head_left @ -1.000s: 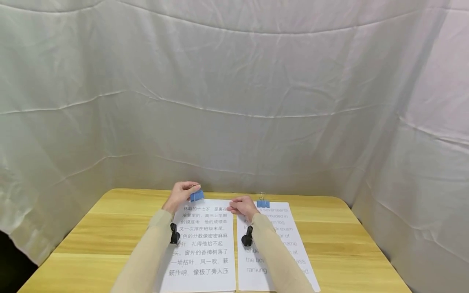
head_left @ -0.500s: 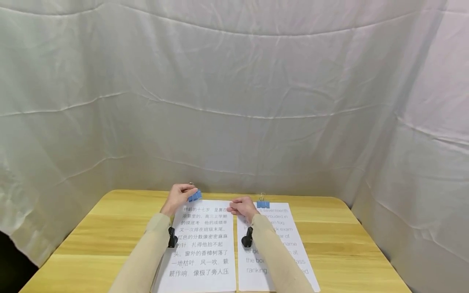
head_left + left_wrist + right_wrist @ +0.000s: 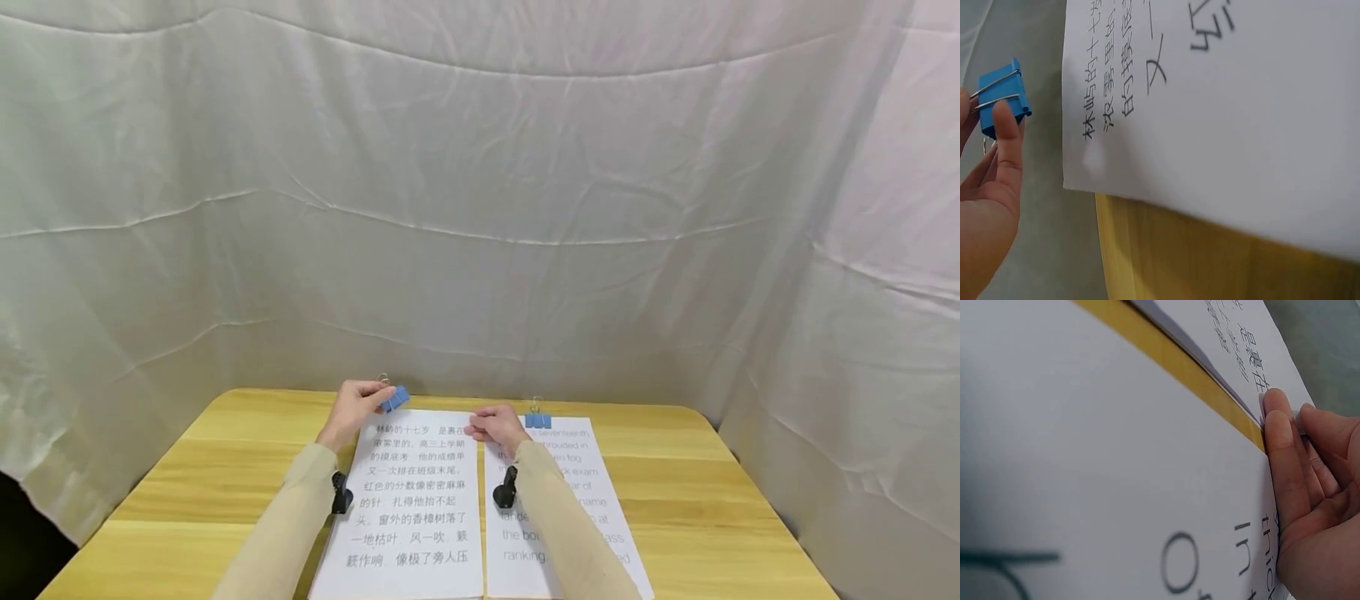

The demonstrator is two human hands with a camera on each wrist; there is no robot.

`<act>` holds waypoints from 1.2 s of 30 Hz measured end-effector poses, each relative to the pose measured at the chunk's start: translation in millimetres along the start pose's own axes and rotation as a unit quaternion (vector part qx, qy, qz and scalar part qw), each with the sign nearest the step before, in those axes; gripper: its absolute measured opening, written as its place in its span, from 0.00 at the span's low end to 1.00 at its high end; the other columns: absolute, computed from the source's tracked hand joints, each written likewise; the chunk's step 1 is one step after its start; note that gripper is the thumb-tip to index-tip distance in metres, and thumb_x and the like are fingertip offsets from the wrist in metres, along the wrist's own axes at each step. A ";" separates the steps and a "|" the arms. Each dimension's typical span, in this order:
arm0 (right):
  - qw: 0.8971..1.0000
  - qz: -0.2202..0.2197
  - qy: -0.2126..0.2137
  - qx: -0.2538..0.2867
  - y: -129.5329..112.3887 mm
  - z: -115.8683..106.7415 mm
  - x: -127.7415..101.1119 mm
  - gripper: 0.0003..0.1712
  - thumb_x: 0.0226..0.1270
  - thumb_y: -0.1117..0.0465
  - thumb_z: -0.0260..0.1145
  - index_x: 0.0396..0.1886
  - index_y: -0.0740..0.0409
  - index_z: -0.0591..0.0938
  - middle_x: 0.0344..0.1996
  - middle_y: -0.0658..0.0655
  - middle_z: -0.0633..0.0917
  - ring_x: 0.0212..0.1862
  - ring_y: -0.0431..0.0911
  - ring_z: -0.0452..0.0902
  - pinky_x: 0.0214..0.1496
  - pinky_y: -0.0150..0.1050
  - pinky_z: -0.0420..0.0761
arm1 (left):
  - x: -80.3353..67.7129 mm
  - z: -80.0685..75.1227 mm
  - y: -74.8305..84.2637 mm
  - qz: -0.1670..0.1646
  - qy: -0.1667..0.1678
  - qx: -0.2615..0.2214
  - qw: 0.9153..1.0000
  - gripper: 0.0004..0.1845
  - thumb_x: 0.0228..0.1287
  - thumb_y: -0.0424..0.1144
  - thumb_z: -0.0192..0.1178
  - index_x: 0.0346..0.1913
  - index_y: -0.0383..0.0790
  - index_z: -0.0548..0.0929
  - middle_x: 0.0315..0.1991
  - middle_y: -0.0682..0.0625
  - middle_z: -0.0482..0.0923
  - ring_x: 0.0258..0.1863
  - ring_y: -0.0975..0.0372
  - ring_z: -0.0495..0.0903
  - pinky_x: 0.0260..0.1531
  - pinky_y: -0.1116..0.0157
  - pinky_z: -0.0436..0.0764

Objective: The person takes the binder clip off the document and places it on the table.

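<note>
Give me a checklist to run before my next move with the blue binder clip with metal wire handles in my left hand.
1. Left hand holding the blue binder clip with metal wire handles: ok, between fingers and thumb.
2. That clip fastened on the white paper with Chinese print: not ok, apart from its edge.
3. Right hand at that paper's far right corner: ok, thumb and fingers there.
4. Second blue binder clip at the far edge of the white paper with English print: ok.
5. Held clip's mouth open: cannot tell.
</note>
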State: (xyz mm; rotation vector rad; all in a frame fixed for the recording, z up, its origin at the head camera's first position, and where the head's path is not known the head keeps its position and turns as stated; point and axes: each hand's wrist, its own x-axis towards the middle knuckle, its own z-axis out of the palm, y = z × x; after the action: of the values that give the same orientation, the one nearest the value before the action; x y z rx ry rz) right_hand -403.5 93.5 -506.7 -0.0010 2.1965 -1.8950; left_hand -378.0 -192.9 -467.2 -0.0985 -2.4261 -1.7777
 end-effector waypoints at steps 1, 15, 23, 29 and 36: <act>1.000 0.002 0.002 -0.001 -0.3 -0.1 -0.2 0.20 0.67 0.65 0.66 0.56 0.70 0.80 0.37 0.63 0.89 0.34 0.43 0.87 0.37 0.33 0.85 | -0.1 -1.2 -0.9 0.000 -0.003 -0.002 1.000 0.16 0.67 0.44 0.64 0.47 0.34 0.87 0.50 0.41 0.82 0.39 0.58 0.77 0.42 0.58 0.82; 1.000 0.015 0.020 0.005 -0.8 -0.9 4.6 0.20 0.65 0.65 0.67 0.54 0.70 0.81 0.35 0.63 0.89 0.32 0.44 0.88 0.33 0.32 0.85 | -5.5 -23.3 -9.8 0.003 -0.001 -0.002 1.000 0.19 0.68 0.47 0.62 0.46 0.32 0.87 0.58 0.40 0.79 0.50 0.57 0.76 0.47 0.62 0.81; 1.000 0.009 0.007 -0.009 0.6 1.1 5.3 0.21 0.67 0.64 0.67 0.56 0.70 0.80 0.36 0.63 0.89 0.33 0.43 0.88 0.35 0.32 0.85 | -13.7 -36.1 -16.7 -0.001 0.000 -0.004 1.000 0.20 0.69 0.47 0.61 0.51 0.32 0.85 0.57 0.39 0.79 0.47 0.59 0.78 0.48 0.58 0.82; 0.999 0.010 0.015 -0.027 -1.0 1.1 2.5 0.21 0.67 0.63 0.66 0.56 0.69 0.80 0.38 0.63 0.89 0.32 0.43 0.88 0.35 0.32 0.85 | -18.2 -44.3 -21.5 -0.008 0.013 -0.008 1.000 0.22 0.68 0.48 0.61 0.52 0.31 0.84 0.55 0.39 0.80 0.43 0.60 0.79 0.49 0.55 0.82; 0.999 0.006 0.027 -0.036 -3.0 1.6 -0.2 0.20 0.68 0.62 0.66 0.56 0.69 0.80 0.37 0.63 0.89 0.32 0.42 0.88 0.34 0.31 0.84 | -21.0 -51.4 -22.5 -0.018 0.021 -0.014 1.000 0.25 0.68 0.48 0.61 0.56 0.28 0.81 0.60 0.35 0.76 0.43 0.64 0.78 0.47 0.59 0.83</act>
State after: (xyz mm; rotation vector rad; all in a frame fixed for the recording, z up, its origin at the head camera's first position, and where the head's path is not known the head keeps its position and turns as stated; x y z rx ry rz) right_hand -403.5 91.5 -503.9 0.0516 2.2927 -1.8298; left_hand -356.7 -248.2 -476.3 -0.0211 -2.3905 -1.8096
